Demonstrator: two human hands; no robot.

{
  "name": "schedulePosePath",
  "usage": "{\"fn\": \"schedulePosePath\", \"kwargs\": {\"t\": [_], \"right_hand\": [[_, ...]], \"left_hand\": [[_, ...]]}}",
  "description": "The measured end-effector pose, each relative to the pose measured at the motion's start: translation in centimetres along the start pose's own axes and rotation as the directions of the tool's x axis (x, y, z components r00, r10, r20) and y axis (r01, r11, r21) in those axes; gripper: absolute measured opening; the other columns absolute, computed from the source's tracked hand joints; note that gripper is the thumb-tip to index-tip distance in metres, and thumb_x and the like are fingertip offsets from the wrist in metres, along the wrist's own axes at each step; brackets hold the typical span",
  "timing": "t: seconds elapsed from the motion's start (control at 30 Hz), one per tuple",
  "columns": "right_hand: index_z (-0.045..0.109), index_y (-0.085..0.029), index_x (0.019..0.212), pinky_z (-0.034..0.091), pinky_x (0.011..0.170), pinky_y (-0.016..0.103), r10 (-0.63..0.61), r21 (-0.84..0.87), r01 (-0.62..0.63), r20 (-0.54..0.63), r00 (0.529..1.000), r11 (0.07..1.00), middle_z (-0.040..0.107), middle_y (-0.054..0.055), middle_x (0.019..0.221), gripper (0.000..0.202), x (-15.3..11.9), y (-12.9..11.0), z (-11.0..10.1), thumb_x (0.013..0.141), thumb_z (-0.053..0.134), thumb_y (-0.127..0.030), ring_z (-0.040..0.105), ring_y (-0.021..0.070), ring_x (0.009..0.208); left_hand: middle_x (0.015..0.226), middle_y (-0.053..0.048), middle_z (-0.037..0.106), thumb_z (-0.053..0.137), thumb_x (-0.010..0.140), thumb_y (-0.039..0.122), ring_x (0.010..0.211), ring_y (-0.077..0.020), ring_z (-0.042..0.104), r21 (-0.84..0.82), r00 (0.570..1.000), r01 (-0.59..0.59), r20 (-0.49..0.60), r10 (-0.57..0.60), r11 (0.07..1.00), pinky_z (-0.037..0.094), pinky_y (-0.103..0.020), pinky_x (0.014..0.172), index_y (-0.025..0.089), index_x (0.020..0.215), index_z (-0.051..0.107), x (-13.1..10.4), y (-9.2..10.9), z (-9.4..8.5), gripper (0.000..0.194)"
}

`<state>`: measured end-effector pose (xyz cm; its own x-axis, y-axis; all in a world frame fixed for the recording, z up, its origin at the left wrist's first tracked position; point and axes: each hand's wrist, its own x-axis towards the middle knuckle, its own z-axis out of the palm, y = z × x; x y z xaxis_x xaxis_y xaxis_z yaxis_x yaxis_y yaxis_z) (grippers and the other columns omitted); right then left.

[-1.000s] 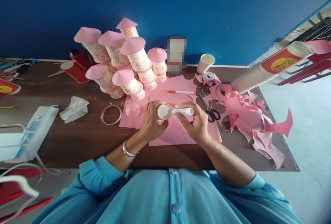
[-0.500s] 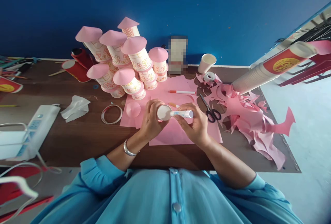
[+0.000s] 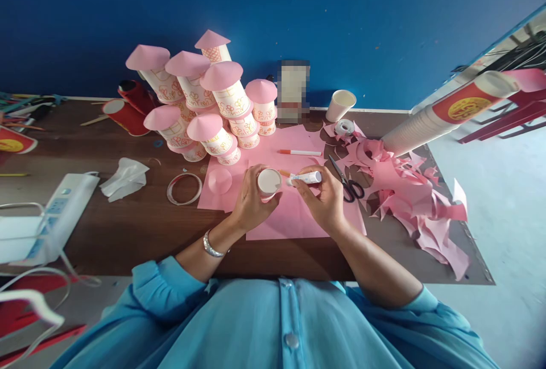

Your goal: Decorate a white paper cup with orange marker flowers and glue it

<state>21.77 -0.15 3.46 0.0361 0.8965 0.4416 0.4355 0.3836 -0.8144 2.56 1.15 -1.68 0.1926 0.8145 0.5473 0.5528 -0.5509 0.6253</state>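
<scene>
My left hand [image 3: 251,201] is wrapped round a small white paper cup [image 3: 269,181], its round end facing up. In my right hand [image 3: 322,201] is a white glue stick [image 3: 307,178] lying sideways, its tip a short gap from the cup. Beneath both hands lie pink paper sheets [image 3: 290,224]. Just beyond them rests an orange and white marker [image 3: 300,152], and a pink paper cone [image 3: 220,181] sits left of my left hand. Black scissors [image 3: 352,189] lie right of my right hand.
Decorated cup towers with pink cone roofs [image 3: 222,93] stand at the back left. A long cup stack [image 3: 426,121] leans at the right above pink scraps [image 3: 405,187]. Tape roll [image 3: 184,189], power strip [image 3: 57,215] and single cup [image 3: 340,105] are around.
The glue stick in my right hand has drawn back from the cup's rim, leaving a gap. The cup has tilted slightly in my left hand.
</scene>
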Motion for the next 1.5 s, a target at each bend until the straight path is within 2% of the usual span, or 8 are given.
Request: {"fn": "schedulePosePath", "kwargs": {"t": [0.3,0.77,0.87,0.97,1.07,1.2,1.33,1.5], "right_hand": [[0.063,-0.025,0.098,0.059,0.075,0.031,-0.092,-0.055,0.092,0.006,0.996,0.994,0.075,0.002,0.093,0.012,-0.5,-0.5,0.0,0.093,0.070,-0.033,0.072,0.0188,0.082],[0.066,-0.023,0.102,0.058,0.072,0.030,0.003,-0.023,-0.004,-0.005,1.000,1.000,0.073,0.002,0.092,0.016,-0.1,0.7,0.1,0.094,0.067,-0.038,0.070,0.0173,0.080],[0.061,-0.023,0.129,0.061,0.068,0.030,0.126,0.073,-0.124,-0.025,0.992,0.990,0.073,0.001,0.090,0.042,0.6,1.6,-0.2,0.092,0.069,-0.040,0.070,0.0161,0.074],[0.038,-0.022,0.154,0.062,0.064,0.031,0.279,0.196,-0.259,-0.082,0.957,0.946,0.071,-0.001,0.088,0.083,2.8,3.2,-0.8,0.084,0.076,-0.042,0.068,0.0152,0.067],[0.023,-0.023,0.161,0.062,0.057,0.031,0.377,0.363,-0.341,-0.032,0.925,0.867,0.067,-0.007,0.076,0.103,5.9,4.7,-1.8,0.078,0.081,-0.043,0.066,0.0150,0.058],[0.044,-0.018,0.146,0.061,0.054,0.030,0.427,0.461,-0.416,0.087,0.900,0.784,0.066,-0.006,0.070,0.093,7.2,4.6,-2.6,0.071,0.087,-0.051,0.065,0.0145,0.053],[0.063,-0.020,0.114,0.063,0.060,0.029,0.361,0.436,-0.377,0.123,0.925,0.817,0.067,-0.004,0.077,0.051,4.3,2.0,-1.9,0.081,0.082,-0.054,0.067,0.0130,0.059],[0.057,-0.024,0.130,0.064,0.065,0.030,0.256,0.406,-0.296,0.150,0.955,0.864,0.070,-0.002,0.088,0.058,1.7,0.5,-1.1,0.083,0.080,-0.051,0.069,0.0142,0.069]], "left_hand": [[0.128,-0.015,0.056,0.067,0.079,0.009,0.120,-0.0306,0.057,0.036,0.998,-0.058,0.036,0.057,0.998,0.054,-0.052,0.100,0.022,0.141,0.041,0.0,0.2,0.0,0.069],[0.118,-0.009,0.066,0.081,0.083,0.031,0.109,-0.0250,0.068,-0.110,1.000,-0.012,-0.005,0.011,0.994,0.056,-0.044,0.096,0.023,0.125,0.050,0.3,1.2,-0.5,0.053],[0.117,-0.009,0.066,0.082,0.083,0.035,0.109,-0.0251,0.067,-0.143,1.000,-0.010,0.010,0.011,0.990,0.056,-0.044,0.096,0.023,0.125,0.053,0.2,1.2,-0.7,0.052],[0.117,-0.008,0.065,0.083,0.082,0.039,0.108,-0.0251,0.067,-0.209,0.997,0.021,0.077,-0.005,0.978,0.057,-0.044,0.094,0.024,0.123,0.054,0.1,1.1,-0.7,0.053],[0.117,-0.009,0.065,0.086,0.078,0.042,0.106,-0.0258,0.067,-0.247,0.989,0.073,0.146,-0.037,0.966,0.057,-0.045,0.092,0.023,0.122,0.054,-0.1,1.0,-0.4,0.057],[0.119,-0.009,0.065,0.087,0.077,0.040,0.106,-0.0248,0.067,-0.303,0.982,0.142,0.162,-0.096,0.942,0.057,-0.043,0.092,0.023,0.125,0.052,-0.2,0.7,-0.1,0.063],[0.125,-0.011,0.066,0.085,0.079,0.042,0.108,-0.0249,0.066,-0.355,0.966,0.238,0.184,-0.182,0.904,0.056,-0.043,0.092,0.023,0.128,0.050,-0.1,0.4,-0.1,0.063],[0.114,-0.007,0.066,0.087,0.074,0.039,0.096,-0.0218,0.066,-0.274,0.953,0.286,0.183,-0.242,0.918,0.056,-0.038,0.083,0.023,0.124,0.052,-0.3,0.2,0.2,0.063]]}}
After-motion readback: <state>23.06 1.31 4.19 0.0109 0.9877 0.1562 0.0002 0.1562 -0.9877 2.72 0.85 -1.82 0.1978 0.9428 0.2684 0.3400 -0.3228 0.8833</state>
